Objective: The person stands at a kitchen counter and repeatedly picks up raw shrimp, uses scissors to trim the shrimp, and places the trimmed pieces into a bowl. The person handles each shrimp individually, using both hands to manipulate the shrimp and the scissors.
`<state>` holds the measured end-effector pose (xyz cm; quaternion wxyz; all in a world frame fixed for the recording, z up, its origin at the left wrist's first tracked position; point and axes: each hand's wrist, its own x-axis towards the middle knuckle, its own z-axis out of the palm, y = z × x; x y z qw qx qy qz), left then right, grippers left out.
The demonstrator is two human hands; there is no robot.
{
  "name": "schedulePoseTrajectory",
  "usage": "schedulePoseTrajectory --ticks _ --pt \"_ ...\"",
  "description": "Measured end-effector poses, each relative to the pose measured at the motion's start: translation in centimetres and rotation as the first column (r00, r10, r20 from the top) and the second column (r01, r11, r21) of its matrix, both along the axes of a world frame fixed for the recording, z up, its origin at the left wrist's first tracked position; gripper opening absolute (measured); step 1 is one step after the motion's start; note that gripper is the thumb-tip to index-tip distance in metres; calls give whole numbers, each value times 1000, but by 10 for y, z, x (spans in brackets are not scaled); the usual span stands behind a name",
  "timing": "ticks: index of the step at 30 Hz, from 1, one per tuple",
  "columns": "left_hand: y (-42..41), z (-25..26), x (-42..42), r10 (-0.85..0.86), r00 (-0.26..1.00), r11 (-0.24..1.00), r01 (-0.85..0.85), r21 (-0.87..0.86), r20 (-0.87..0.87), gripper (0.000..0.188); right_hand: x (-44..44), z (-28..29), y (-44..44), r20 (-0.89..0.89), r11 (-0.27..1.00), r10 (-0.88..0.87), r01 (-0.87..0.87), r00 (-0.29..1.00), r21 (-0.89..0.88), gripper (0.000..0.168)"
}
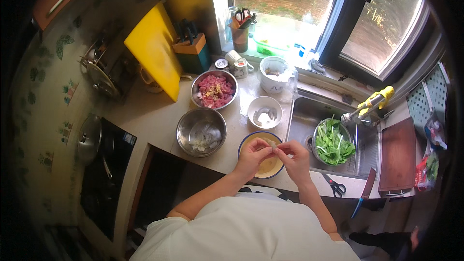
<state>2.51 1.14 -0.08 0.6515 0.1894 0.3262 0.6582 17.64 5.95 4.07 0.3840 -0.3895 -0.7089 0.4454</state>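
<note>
Both my hands meet above an enamel basin (268, 174) with a blue rim and yellowish inside. My left hand (253, 157) and my right hand (295, 159) pinch a small grey raw shrimp (271, 145) between thumbs and fingers. Part of it is hidden by my fingertips. Behind the basin is a white bowl (265, 126) holding a few grey shrimp (260, 113). To the left, a steel bowl (185, 127) contains pale, wet pieces that look like peeled shrimp (206, 138).
Another steel bowl (194, 98) holds cut raw meat with chopped garlic. Leafy greens (333, 143) fill a bowl in the sink (302, 110). Scissors (336, 187) and a cleaver (369, 185) lie at the counter's front edge, the cleaver's blue handle overhanging. A yellow cutting board (156, 49) stands upright.
</note>
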Motion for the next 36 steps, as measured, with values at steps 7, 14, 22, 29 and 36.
schedulePoseTrajectory --ticks 7,14,22,29,36 --pt "0 4 3 -3 999 1000 3 0 38 3 -4 10 -4 53 989 0 -8 999 150 12" --pt "-3 4 4 42 999 999 -42 -11 2 4 -1 10 -3 63 993 42 -49 997 107 14" --pt "-1 2 5 55 998 998 -55 -22 -4 5 3 5 2 -69 986 33 -44 997 -162 10" --pt "-8 15 2 30 994 999 -26 -41 103 7 6 8 15 -294 839 78 -222 953 -497 14" --pt "-8 5 1 13 980 998 1 -69 198 7 8 5 15 -368 801 20 -235 930 -551 14"
